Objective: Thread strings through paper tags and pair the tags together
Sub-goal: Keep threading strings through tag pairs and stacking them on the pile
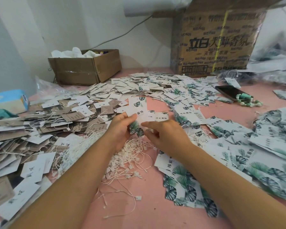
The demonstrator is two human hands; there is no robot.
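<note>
Fingers point(130, 119) of the left hand point(120, 129): curled round one leaf-print tag point(137, 111), thumb on its face, the tag held upright above the bench point(149, 204) between the two hands. Fingers point(149, 126) of the right hand point(167, 138): forefinger reaching to the tag's lower half, the rest loosely bent; whether a string is pinched there cannot be told. Strings point(132, 156): loose white heap with small plastic locks, lying directly under both hands. Other stock: leaf-print tags point(238, 154) spread to the right, brown and grey tags point(40, 126) to the left, small white tags point(130, 86) heaped behind. Step in hand, by judgement: threading one string through the held tag; its hole cannot be made out. Recommended handling: steady the tag with the thumb clear of the hole; draw a single string from the heap's edge, since the heap looks tangled and may lift several at once; lead with the thin end, not the lock; once through, add the partner tag to the same string before closing the lock. Risk: a hard grip may crease the card.
</note>
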